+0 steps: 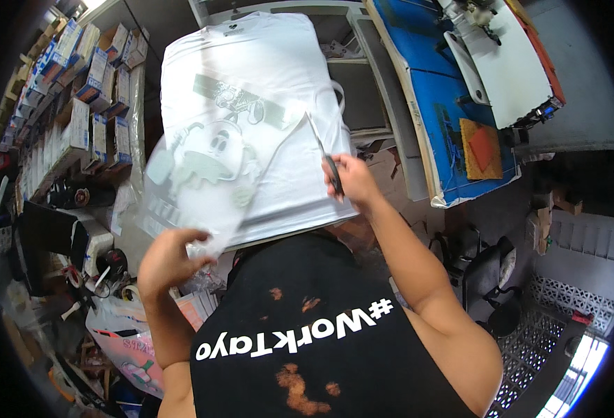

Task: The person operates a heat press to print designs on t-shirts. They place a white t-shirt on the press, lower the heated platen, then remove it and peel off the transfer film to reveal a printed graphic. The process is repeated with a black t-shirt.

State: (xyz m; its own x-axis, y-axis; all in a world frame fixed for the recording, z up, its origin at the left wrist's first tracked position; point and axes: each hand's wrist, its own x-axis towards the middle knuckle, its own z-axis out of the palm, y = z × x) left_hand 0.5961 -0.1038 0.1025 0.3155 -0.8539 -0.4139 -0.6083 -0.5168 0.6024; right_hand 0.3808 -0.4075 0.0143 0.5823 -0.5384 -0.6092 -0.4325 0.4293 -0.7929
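Note:
A pair of scissors with black handles (332,171) is in my right hand (353,182), its narrow blades pointing up and away over a white T-shirt (265,49). The blade tips are by the right edge of a see-through printed film sheet (216,157). Pale cartoon figures show on the sheet, which slants across the shirt and hangs past its left side. My left hand (171,259) is curled at the sheet's near corner, thumb and fingers closed on it. The T-shirt lies spread on a flat board in front of me.
Stacked cardboard boxes (88,76) fill the left side. At right stands a blue-topped table (418,63) with an orange-yellow pad (480,149) and a white machine panel. A plastic bag (122,331) is beside my left arm, and a black chair (484,272) stands at the lower right.

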